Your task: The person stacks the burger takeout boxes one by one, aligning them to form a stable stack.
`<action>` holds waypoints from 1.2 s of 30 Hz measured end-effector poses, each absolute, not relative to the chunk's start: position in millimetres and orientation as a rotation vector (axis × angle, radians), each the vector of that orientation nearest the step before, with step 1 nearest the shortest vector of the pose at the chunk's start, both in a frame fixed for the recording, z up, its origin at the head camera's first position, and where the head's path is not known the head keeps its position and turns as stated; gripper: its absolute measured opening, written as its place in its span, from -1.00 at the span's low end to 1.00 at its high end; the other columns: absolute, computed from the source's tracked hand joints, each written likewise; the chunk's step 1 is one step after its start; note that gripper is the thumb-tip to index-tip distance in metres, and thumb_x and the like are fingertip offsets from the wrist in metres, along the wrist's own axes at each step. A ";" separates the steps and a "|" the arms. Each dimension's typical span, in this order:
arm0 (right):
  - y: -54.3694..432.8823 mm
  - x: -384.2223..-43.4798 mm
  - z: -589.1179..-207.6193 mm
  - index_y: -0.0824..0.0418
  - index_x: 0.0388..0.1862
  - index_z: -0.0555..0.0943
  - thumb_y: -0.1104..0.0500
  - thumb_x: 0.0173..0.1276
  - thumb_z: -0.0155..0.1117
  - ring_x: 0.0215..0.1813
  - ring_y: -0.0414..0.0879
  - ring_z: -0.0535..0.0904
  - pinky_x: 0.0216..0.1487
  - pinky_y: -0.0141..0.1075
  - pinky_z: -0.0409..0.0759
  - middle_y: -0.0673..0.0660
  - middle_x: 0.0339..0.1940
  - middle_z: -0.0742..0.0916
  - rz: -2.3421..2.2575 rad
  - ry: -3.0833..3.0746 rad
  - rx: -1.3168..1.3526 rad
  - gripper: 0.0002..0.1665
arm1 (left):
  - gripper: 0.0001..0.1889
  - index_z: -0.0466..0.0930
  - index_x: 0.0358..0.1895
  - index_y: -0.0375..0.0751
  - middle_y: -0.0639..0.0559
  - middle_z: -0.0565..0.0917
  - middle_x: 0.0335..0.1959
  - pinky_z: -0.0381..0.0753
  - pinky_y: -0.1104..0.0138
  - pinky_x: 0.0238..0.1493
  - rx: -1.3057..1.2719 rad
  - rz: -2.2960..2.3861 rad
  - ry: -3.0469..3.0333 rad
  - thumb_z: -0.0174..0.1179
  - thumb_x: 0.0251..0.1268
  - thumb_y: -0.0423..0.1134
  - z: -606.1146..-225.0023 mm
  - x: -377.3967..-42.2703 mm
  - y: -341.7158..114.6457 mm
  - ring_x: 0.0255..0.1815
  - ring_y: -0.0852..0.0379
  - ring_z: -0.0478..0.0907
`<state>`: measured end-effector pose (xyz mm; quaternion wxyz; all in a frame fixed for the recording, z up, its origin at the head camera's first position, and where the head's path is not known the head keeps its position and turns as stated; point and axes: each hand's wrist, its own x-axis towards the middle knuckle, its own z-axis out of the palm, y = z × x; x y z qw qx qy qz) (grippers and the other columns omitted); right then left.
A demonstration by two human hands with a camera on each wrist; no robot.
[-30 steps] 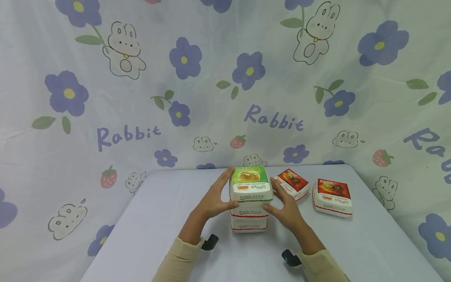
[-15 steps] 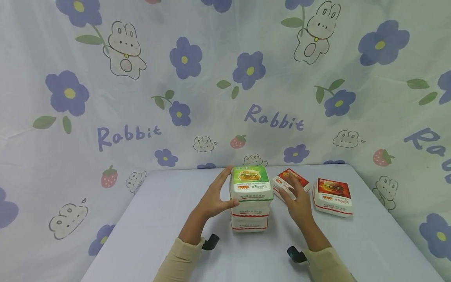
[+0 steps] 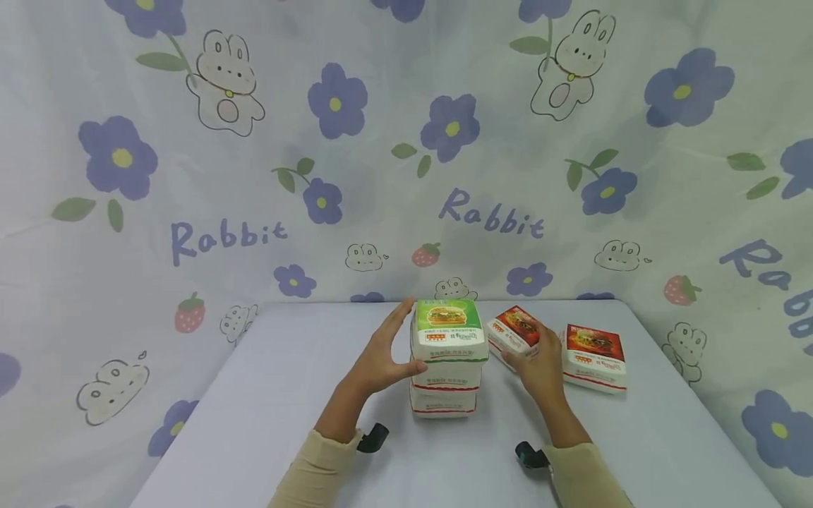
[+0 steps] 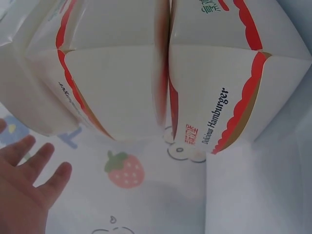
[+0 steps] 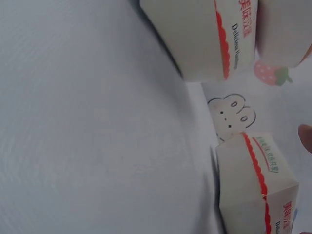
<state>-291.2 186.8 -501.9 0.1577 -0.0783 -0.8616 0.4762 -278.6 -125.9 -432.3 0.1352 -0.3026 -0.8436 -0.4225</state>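
Three hamburger boxes stand stacked mid-table, a green-topped box (image 3: 449, 331) over a middle box (image 3: 446, 377) and a bottom box (image 3: 443, 403), both with red trim. My left hand (image 3: 381, 360) is at the stack's left side, thumb toward the front and fingers reaching back. In the left wrist view its spread fingers (image 4: 54, 181) stand apart from the boxes. My right hand (image 3: 541, 363) spans the near right corner of a red-topped hamburger box (image 3: 513, 326). In the right wrist view a fingertip (image 5: 305, 137) shows beside that box, with a gap between.
Another red-topped hamburger box (image 3: 593, 353) lies on the white table (image 3: 286, 395) to the right of my right hand. A curtain (image 3: 375, 176) printed with rabbits and flowers hangs behind the table's far edge. Black wrist cameras (image 3: 372, 437) sit at both cuffs.
My right hand has left the stack's right side and moved right to the nearer red-topped box. The left hand stays by the stack. The head view has shifted slightly.
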 end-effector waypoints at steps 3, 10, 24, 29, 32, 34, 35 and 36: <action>187.3 -294.3 -505.1 0.16 0.59 -0.09 0.01 0.06 0.57 0.49 0.41 -0.12 0.33 0.34 0.07 0.40 0.53 -0.05 1.382 -2.511 -0.299 0.31 | 0.10 -0.13 0.56 0.34 0.17 0.03 0.56 0.10 -0.24 0.32 -0.876 -1.226 -2.440 0.19 -0.07 0.52 -432.1 -278.1 -125.3 0.53 0.11 -0.04; 197.0 -308.7 -519.7 0.14 0.60 -0.22 -0.08 -0.02 0.61 0.49 0.46 -0.27 0.32 0.35 0.03 0.44 0.52 -0.20 1.221 -2.675 -0.317 0.47 | 0.14 -0.12 0.58 0.22 0.13 0.01 0.57 0.09 -0.22 0.34 -0.897 -1.236 -2.445 0.20 -0.07 0.51 -432.9 -278.3 -122.5 0.54 0.10 -0.07; 207.2 -318.5 -529.6 0.10 0.60 -0.15 -0.08 0.00 0.59 0.48 0.48 -0.37 0.29 0.39 0.01 0.46 0.50 -0.31 1.181 -2.714 -0.265 0.41 | 0.16 -0.10 0.58 0.14 0.24 -0.02 0.56 0.08 -0.21 0.34 -0.883 -1.247 -2.458 0.24 -0.09 0.48 -431.7 -275.7 -120.9 0.54 0.11 -0.08; 212.4 -317.3 -529.3 0.15 0.60 -0.16 -0.11 0.02 0.57 0.47 0.51 -0.21 0.30 0.40 0.00 0.48 0.53 -0.17 1.251 -2.729 -0.191 0.41 | 0.14 -0.12 0.58 0.19 0.22 -0.02 0.56 0.08 -0.21 0.35 -0.890 -1.239 -2.463 0.23 -0.08 0.47 -431.2 -276.5 -120.4 0.54 0.12 -0.08; 215.4 -318.0 -530.1 0.14 0.61 -0.16 -0.12 0.04 0.55 0.47 0.49 -0.15 0.31 0.39 0.01 0.46 0.53 -0.11 1.246 -2.747 -0.136 0.39 | 0.12 -0.14 0.57 0.30 0.23 -0.02 0.56 0.08 -0.21 0.35 -0.888 -1.239 -2.468 0.23 -0.08 0.48 -430.9 -277.0 -120.8 0.54 0.14 -0.09; 216.2 -318.8 -530.4 0.12 0.61 -0.13 -0.14 0.05 0.54 0.47 0.49 -0.12 0.30 0.39 0.00 0.46 0.53 -0.07 1.244 -2.745 -0.119 0.36 | 0.12 -0.15 0.56 0.34 0.25 -0.02 0.56 0.08 -0.22 0.34 -0.879 -1.240 -2.473 0.23 -0.09 0.48 -430.6 -276.9 -121.1 0.54 0.14 -0.09; 216.5 -319.2 -530.9 0.12 0.61 -0.12 -0.15 0.06 0.52 0.47 0.48 -0.11 0.30 0.39 0.00 0.46 0.53 -0.06 1.240 -2.747 -0.117 0.35 | 0.12 -0.15 0.56 0.36 0.25 -0.01 0.56 0.08 -0.22 0.34 -0.876 -1.239 -2.476 0.23 -0.09 0.48 -430.3 -276.7 -121.3 0.54 0.15 -0.09; 216.5 -319.6 -531.5 0.11 0.61 -0.11 -0.17 0.07 0.51 0.47 0.48 -0.09 0.30 0.39 0.01 0.45 0.53 -0.04 1.231 -2.748 -0.119 0.33 | 0.12 -0.15 0.56 0.36 0.25 -0.01 0.56 0.08 -0.23 0.34 -0.874 -1.240 -2.479 0.23 -0.09 0.48 -430.0 -276.6 -121.4 0.54 0.15 -0.09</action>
